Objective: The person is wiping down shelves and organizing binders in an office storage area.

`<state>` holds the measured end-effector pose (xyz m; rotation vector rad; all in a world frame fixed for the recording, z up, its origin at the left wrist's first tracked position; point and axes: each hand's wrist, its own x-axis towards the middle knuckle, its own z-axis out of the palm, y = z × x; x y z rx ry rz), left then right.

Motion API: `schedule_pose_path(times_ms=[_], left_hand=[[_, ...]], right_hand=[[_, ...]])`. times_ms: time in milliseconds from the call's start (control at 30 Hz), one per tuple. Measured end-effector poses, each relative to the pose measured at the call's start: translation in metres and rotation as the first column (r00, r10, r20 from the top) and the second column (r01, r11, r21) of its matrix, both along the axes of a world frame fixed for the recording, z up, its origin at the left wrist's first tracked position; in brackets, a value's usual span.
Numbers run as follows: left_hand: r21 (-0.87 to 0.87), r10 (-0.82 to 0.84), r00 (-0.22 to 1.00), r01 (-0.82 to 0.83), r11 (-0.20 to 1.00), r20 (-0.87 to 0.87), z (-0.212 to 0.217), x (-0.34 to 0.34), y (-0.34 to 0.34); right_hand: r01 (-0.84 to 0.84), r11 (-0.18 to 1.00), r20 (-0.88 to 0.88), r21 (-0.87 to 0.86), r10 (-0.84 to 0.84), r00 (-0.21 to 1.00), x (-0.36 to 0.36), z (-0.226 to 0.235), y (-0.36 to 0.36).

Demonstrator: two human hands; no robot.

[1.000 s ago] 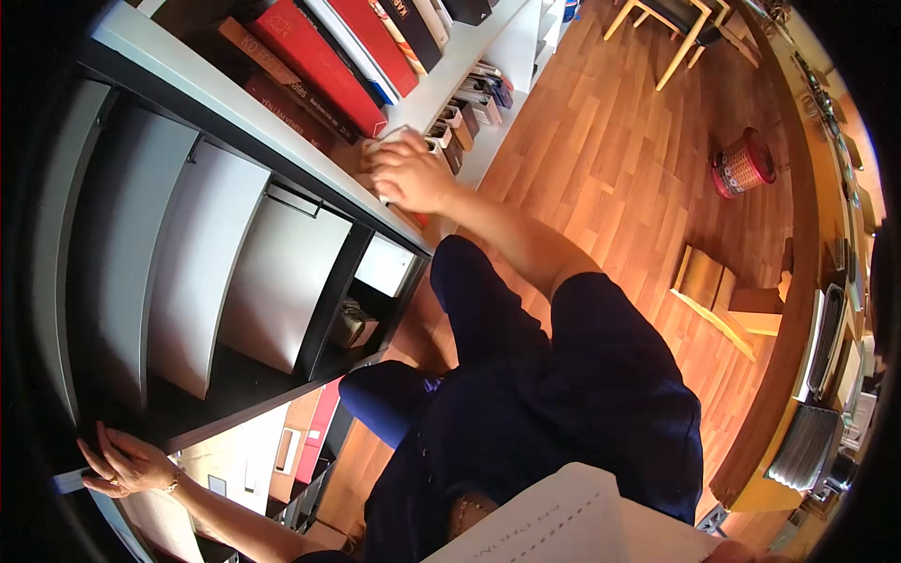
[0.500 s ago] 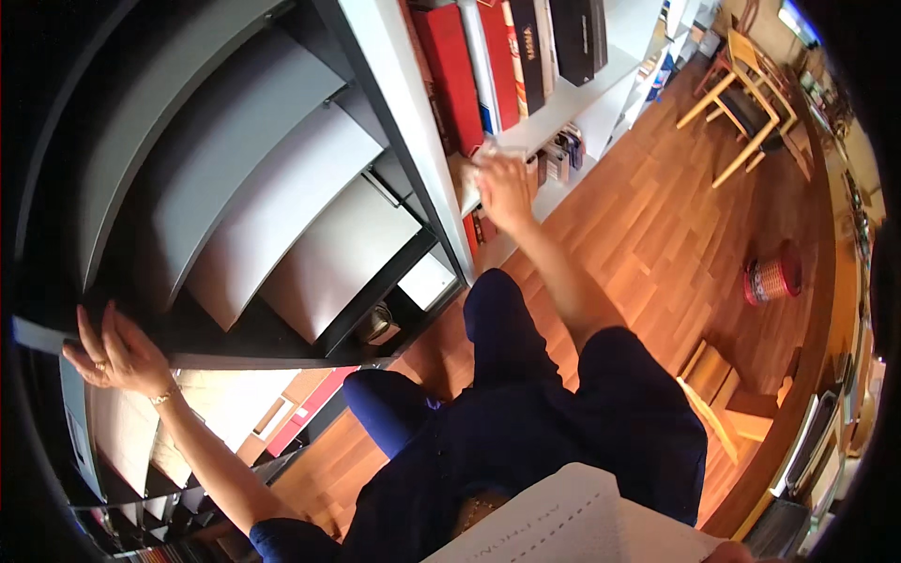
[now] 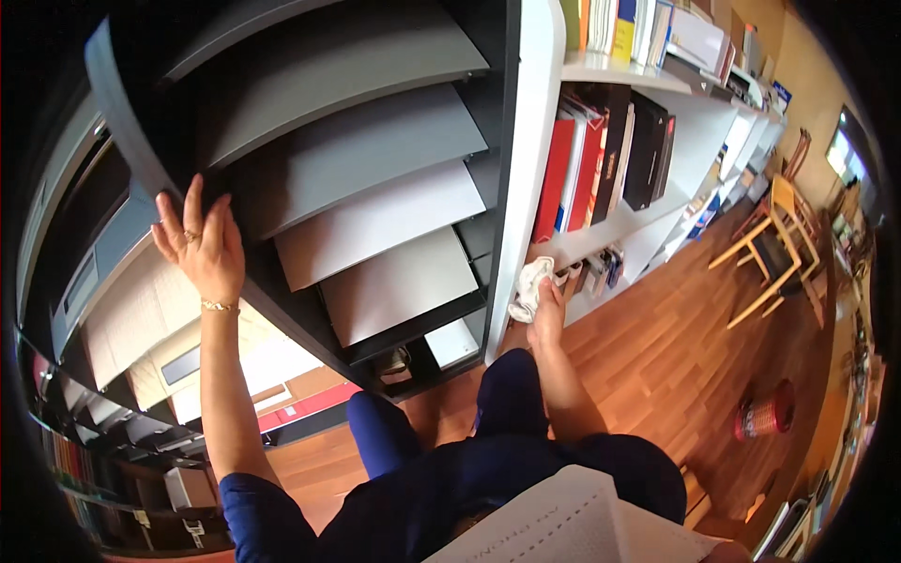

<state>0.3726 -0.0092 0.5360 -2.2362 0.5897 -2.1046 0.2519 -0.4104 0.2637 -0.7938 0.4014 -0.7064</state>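
Observation:
My left hand (image 3: 206, 246) rests with spread fingers against the front edge of a dark upright panel (image 3: 141, 122) of the tall shelf unit. A ring and a bracelet show on it. My right hand (image 3: 546, 317) grips a crumpled white cloth (image 3: 531, 286) beside the white bookcase, just below a shelf of red and black books (image 3: 605, 155). Between my hands stands the dark shelf unit with several grey and white shelves (image 3: 375, 211); nothing lies on the larger ones. My knees (image 3: 511, 394) are bent in front of it.
A white printed paper (image 3: 563, 525) juts in at the lower edge. Wooden floor (image 3: 648, 347) spreads to the right, with a red round basket (image 3: 765, 413) and a wooden chair (image 3: 774, 244). More shelving with boards (image 3: 131, 319) stands at left.
The view has swung, so the shelves sit more upright in it. My right hand, with the cloth, now appears lower, and my left hand stays at the panel's edge, higher in the picture.

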Motion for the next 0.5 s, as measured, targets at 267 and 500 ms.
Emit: schedule_pose_path(times_ms=[267,500], left_hand=[[-0.431,-0.695,0.375,0.578,0.693,-0.614,-0.124,-0.099,-0.117],[-0.997,-0.946,-0.313,-0.004,-0.083,0.080,-0.143,-0.108,-0.142]], right_hand=[[-0.377,0.926,0.208,-0.002,0.369,0.906,-0.010,0.076,0.089],[-0.498,0.475,-0.094,-0.725,0.649,0.755,-0.026,0.132,0.123]])
